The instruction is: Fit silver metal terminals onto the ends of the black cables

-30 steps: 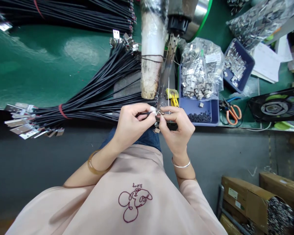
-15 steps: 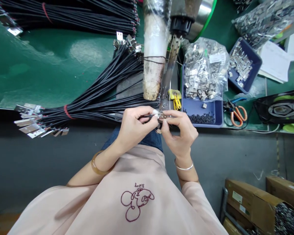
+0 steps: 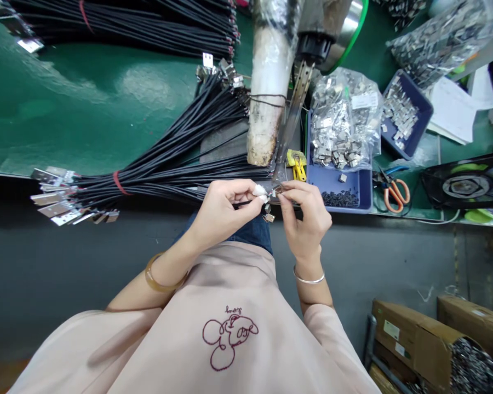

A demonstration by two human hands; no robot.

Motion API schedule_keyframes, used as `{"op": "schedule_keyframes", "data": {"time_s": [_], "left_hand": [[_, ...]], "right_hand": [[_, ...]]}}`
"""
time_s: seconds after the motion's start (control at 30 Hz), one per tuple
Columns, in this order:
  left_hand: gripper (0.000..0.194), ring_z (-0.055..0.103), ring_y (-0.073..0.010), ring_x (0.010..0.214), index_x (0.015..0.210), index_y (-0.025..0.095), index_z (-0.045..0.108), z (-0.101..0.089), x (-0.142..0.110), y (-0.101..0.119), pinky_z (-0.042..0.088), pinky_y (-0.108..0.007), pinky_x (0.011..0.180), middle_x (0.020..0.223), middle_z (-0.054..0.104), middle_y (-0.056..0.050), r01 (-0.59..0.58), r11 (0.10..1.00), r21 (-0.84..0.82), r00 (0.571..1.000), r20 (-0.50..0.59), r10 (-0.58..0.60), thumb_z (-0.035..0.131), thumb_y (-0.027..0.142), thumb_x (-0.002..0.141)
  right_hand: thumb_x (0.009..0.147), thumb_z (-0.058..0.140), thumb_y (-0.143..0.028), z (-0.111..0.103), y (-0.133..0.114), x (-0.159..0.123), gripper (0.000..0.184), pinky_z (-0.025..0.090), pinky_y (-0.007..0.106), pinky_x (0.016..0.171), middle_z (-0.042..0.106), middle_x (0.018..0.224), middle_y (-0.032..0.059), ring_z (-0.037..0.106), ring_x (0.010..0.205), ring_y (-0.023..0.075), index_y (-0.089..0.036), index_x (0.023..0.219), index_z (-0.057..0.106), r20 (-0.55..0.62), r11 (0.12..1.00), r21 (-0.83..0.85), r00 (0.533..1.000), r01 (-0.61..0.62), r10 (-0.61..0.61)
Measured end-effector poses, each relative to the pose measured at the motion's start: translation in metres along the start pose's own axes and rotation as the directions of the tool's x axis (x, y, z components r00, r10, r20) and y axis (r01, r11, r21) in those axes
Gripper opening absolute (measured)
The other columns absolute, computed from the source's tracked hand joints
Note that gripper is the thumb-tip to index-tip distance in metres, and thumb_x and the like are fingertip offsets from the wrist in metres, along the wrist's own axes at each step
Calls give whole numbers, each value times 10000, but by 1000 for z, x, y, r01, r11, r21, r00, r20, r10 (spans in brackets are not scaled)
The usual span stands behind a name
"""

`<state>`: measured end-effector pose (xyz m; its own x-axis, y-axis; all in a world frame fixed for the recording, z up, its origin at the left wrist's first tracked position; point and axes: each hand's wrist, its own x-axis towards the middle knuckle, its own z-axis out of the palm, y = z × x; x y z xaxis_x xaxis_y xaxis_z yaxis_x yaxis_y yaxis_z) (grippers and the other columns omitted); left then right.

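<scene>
My left hand (image 3: 225, 213) is closed in a pinch on a black cable (image 3: 241, 204), with something white covering its fingertips. Close beside it, my right hand (image 3: 306, 213) pinches a small metallic piece at the cable's end; its exact kind is too small to make out. Just below the fingertips shows a small metal connector (image 3: 268, 218). A red-banded bundle of black cables (image 3: 164, 156) with metal plugs stretches along the table edge to the left of my hands.
Above my hands hang a stained white tube (image 3: 263, 126) and a metal strip (image 3: 298, 101). To the right are a yellow clip (image 3: 298, 167), a blue tray (image 3: 363, 191) with bagged connectors and black bits, orange-handled pliers (image 3: 396, 194) and a black fan (image 3: 468, 183).
My right fingertips have drawn slightly away from my left ones, and the connector below them shows more fully. The tabletop things have shifted somewhat right in view.
</scene>
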<state>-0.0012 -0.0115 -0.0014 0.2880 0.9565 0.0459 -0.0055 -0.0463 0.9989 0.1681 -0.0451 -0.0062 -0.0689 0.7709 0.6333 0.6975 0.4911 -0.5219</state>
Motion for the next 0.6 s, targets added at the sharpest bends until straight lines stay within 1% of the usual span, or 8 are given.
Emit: {"op": "schedule_keyframes", "data": {"time_s": [0.1,0.2,0.3,0.4,0.47,0.5,0.53,0.6], "left_hand": [[119,494,-76,553,700,132,650,1,-2,0,409,-191,541,610,579,10,26,999,37,1000,-5,-26,649,205,794],[128,464,-75,536,680,136,639,2,-3,-2,378,-200,528,585,561,16,-38,991,130,999,6,38,630,183,798],[135,401,-65,515,653,135,634,1,-3,-3,329,-202,506,546,523,32,-118,969,219,993,33,113,624,146,787],[131,429,-68,524,668,128,653,-1,-4,-3,352,-200,516,559,554,22,-118,971,210,992,59,108,626,155,794],[126,498,-80,555,708,122,675,-3,-3,-3,407,-198,546,610,614,-2,-68,988,141,996,71,58,628,183,808],[118,527,-84,572,732,118,685,-4,-3,-3,431,-195,564,636,638,-11,-39,995,96,997,74,32,631,189,809],[103,548,-86,587,757,116,694,-5,-2,-3,451,-191,580,657,656,-16,-14,999,50,997,75,10,636,186,804],[83,580,-85,611,802,113,709,-6,-1,-3,481,-183,611,693,682,-20,18,999,-27,997,79,-16,648,167,786]], "right_hand": [[892,666,-113,-5,-6,-3,171,581,271,717,695,905,10,674,855,140,-251,994,673,-74,997,-41,995,-70,67],[899,677,-155,-5,-12,-4,182,565,262,647,696,889,3,663,789,132,-266,1043,685,16,995,-55,996,-88,89],[930,619,-156,2,-14,-5,101,561,270,701,676,871,8,652,812,130,-233,984,656,82,995,-39,992,-93,96],[956,573,-191,7,-14,-5,69,545,251,681,617,848,-2,626,783,114,-219,897,597,129,964,124,967,-236,220],[979,544,-244,4,-15,-4,81,521,230,601,599,829,-21,611,668,88,-224,901,551,136,892,293,939,-343,316],[991,527,-270,-1,-14,-3,85,494,221,548,591,792,-36,590,592,77,-230,915,531,99,859,348,926,-376,365],[1001,511,-294,-7,-12,-2,91,457,215,501,571,735,-54,553,517,70,-236,930,516,26,845,364,911,-391,411],[1006,501,-340,-22,-2,3,121,370,220,445,499,617,-78,471,434,73,-240,941,523,-164,873,259,872,-413,461]]}}
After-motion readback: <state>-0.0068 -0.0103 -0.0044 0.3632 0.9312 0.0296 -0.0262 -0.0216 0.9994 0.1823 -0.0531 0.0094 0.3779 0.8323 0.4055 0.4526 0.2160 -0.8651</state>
